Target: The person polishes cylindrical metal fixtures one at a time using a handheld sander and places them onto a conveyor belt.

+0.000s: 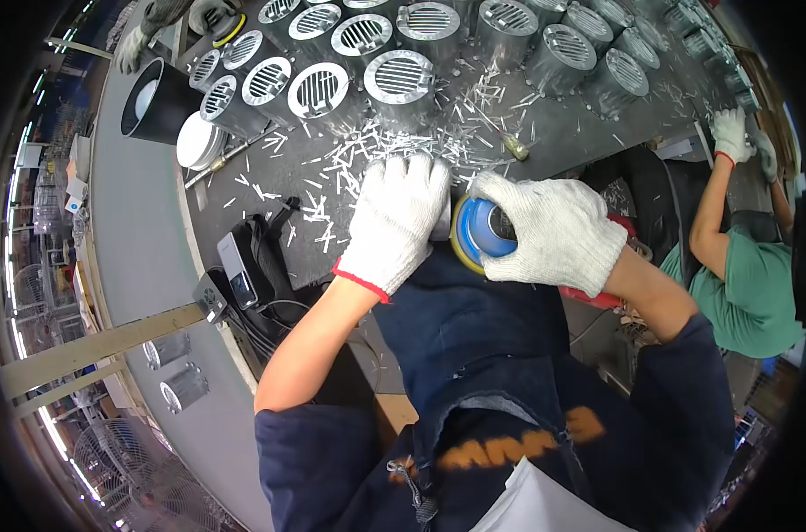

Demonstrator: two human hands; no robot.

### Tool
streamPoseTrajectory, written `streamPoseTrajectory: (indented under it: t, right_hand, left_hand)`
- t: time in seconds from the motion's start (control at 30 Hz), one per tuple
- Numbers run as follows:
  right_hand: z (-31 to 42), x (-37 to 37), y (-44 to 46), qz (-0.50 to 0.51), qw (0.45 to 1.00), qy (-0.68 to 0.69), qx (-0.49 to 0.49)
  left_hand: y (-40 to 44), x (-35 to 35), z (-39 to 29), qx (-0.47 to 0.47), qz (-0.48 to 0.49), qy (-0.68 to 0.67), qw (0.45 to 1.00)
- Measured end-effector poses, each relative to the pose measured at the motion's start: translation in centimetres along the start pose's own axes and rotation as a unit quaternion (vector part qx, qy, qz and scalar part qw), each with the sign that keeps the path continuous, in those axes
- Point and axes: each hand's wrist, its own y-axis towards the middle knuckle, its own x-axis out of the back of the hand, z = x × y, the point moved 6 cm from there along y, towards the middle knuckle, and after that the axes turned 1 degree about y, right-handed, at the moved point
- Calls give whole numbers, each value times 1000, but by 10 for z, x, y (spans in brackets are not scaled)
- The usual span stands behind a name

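My right hand (554, 232), in a white knit glove, is wrapped around a blue sander (487, 229) with a yellow rim on its pad. The pad faces left, towards my left hand (399, 213), which wears a matching glove with a red cuff. Beneath the left fingers, a small strip of a grey metal part (441, 225) shows beside the pad; the glove covers most of it. Whether the pad touches this part, I cannot tell. Just beyond both hands, thin silvery slivers (376, 146) lie scattered on the dark bench (270, 173).
Several metal cylinders with slotted tops (399, 80) stand at the back. A black bin (154, 102), a white lid stack (200, 142), a phone (237, 270) and a brush (514, 146) lie around. On the right sits a co-worker in green (749, 288); another person's gloved hand (135, 49) is upper left.
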Motion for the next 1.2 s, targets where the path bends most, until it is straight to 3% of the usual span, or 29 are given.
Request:
streamPoseTrajectory:
  t: [0.17,0.23,0.3,0.37,0.4,0.43,0.5,0.57,0.63,0.7,0.77,1.07,1.2]
  right_hand:
    - [18,-3,-13,62,998,10,28]
    - [20,-2,-25,44,997,45,33]
    - [16,-1,-34,13,998,52,27]
    - [8,4,-36,-41,996,72,14]
    - [6,9,-34,-54,996,70,3]
    - [0,9,-35,-105,992,70,22]
    - [-7,15,-36,-134,990,34,-7]
    - [-15,18,-32,-150,988,36,-6]
    - [-20,23,-29,-163,986,42,-10]
    - [-15,24,-14,-100,995,-3,-14]
    - [-10,24,-8,-104,995,2,1]
    - [9,11,1,-31,997,-70,26]
    - [2,23,11,-109,991,-66,38]
  left_hand:
    - [7,3,7,-18,-4,1,1000]
    - [18,5,18,-7,76,-17,997]
    - [20,8,22,-10,49,-4,999]
    - [17,4,22,-30,-92,48,994]
    - [23,4,25,-41,-40,35,998]
    - [28,12,30,-37,-47,43,997]
    - [34,6,31,-48,92,44,994]
    - [29,15,25,-44,86,24,995]
    - [20,6,25,3,182,-16,983]
    - [15,1,25,-15,133,-6,991]
    - [10,-3,25,-21,92,13,995]
    - [14,1,29,-7,111,-23,994]
    - [12,-4,29,-31,82,-33,996]
